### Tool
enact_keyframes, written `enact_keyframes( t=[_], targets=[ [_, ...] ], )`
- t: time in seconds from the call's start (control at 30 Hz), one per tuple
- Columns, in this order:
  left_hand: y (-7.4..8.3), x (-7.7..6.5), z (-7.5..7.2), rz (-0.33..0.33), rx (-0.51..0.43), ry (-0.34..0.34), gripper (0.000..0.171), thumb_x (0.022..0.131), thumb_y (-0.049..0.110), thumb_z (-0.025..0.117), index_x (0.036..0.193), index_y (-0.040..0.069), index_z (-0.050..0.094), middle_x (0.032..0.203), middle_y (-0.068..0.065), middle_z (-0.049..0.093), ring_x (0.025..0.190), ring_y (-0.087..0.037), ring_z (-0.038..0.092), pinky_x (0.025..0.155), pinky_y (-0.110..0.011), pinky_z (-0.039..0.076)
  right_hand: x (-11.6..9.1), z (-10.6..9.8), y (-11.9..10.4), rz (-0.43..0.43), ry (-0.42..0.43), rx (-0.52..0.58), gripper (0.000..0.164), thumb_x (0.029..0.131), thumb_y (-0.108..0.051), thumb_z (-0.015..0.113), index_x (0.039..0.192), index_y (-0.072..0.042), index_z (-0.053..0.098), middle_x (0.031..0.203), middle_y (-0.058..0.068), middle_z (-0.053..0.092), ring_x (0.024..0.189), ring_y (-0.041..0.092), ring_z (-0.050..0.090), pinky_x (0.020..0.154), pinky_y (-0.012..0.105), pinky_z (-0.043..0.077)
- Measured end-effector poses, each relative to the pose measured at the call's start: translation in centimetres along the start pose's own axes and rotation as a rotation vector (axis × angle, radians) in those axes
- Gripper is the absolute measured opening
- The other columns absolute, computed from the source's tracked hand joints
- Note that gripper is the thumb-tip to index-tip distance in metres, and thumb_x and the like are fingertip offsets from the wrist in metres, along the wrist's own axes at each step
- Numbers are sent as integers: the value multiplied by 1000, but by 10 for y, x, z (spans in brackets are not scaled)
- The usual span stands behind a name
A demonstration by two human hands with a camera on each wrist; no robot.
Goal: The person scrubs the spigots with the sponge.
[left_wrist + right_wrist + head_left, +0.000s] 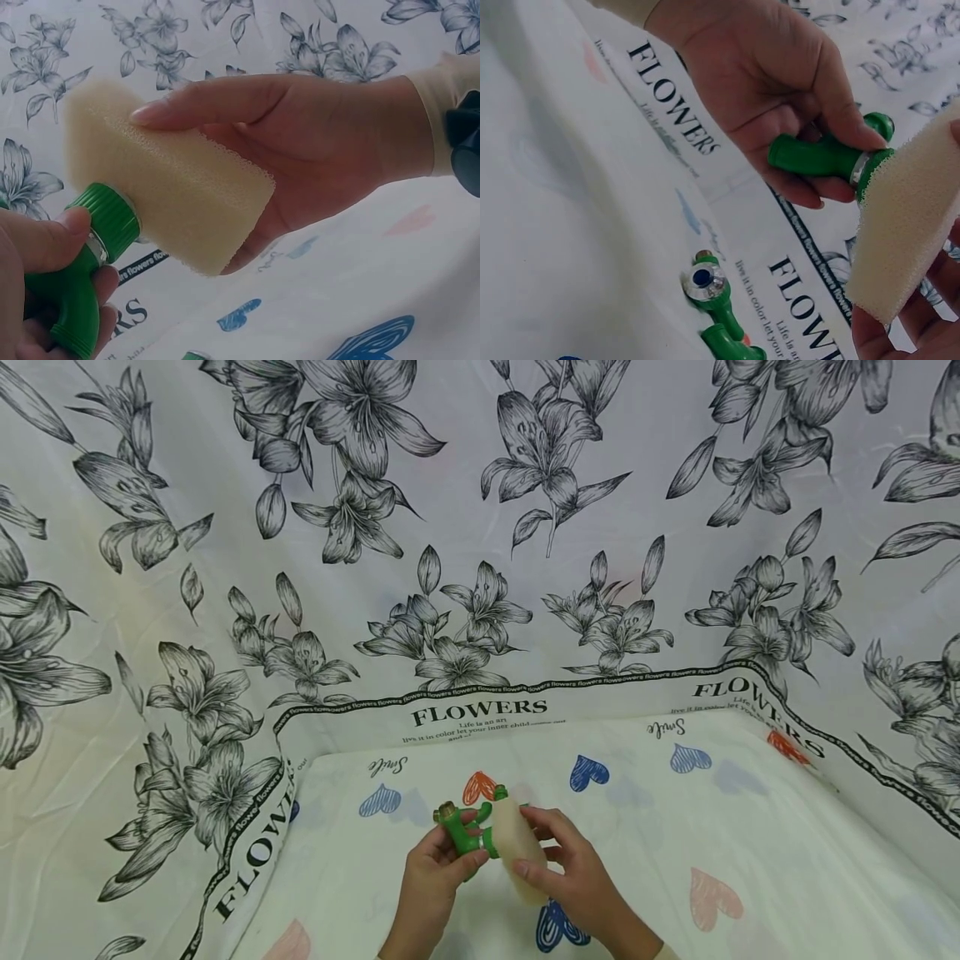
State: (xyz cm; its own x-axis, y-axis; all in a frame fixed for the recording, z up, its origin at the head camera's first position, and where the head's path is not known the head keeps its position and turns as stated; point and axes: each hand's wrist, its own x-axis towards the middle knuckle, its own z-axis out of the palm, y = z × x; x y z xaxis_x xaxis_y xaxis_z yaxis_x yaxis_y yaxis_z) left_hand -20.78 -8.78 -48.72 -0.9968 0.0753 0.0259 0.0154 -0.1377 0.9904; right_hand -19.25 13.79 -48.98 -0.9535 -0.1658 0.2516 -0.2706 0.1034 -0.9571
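Observation:
My left hand (pixel 433 870) holds a green tap (pixel 461 837), its thumb on the body and fingers curled behind. Brass-coloured threads show at the tap's upper left end in the head view. A silver band and a ribbed green ring (pixel 109 219) stand out in the left wrist view. My right hand (pixel 566 864) grips a thick cream sponge (pixel 517 852) between thumb and fingers. One face of the sponge is right at the ribbed ring and hides its end. Below the hands in the right wrist view lies a second green tap (pixel 718 300), with a silver collar and a dark blue centre.
A white cloth (pixel 360 877) printed with hearts covers the work surface. Curtains (pixel 480 527) with black flower prints rise behind it and along both sides, with a "FLOWERS" border (pixel 480 710) at the back edge.

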Motion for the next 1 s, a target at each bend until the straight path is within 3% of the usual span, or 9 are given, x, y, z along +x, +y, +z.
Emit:
enact_keyframes(
  t=[0.27,0.5,0.77,1.0],
  targets=[
    [1,-3,1,-7,-17,-63,62,88,6,92,143,-3,64,128,-19,72,116,-32,72,96,-34,61,4,-4,1,9,34,-25,54,100,-26,81,150,-18,63,133,1,64,119,28,60,96,33,59],
    [3,-7,1,17,1,-138,59,88,7,92,142,1,67,125,-21,72,115,-32,73,98,-35,60,7,-9,7,25,81,-15,53,100,-28,82,150,-21,64,140,-1,64,118,28,62,94,33,60],
    [6,-7,4,18,-17,-107,58,88,0,90,138,-6,64,128,-22,71,114,-30,73,95,-34,61,7,-8,8,43,97,2,53,100,-29,83,149,-22,64,142,0,63,118,30,62,95,34,60],
    [5,-5,4,20,-6,-82,54,89,1,89,137,-4,65,125,-20,73,112,-29,74,93,-33,62,4,-5,6,63,77,-1,54,99,-32,83,149,-22,64,138,0,64,118,28,62,95,33,60]
  ],
)
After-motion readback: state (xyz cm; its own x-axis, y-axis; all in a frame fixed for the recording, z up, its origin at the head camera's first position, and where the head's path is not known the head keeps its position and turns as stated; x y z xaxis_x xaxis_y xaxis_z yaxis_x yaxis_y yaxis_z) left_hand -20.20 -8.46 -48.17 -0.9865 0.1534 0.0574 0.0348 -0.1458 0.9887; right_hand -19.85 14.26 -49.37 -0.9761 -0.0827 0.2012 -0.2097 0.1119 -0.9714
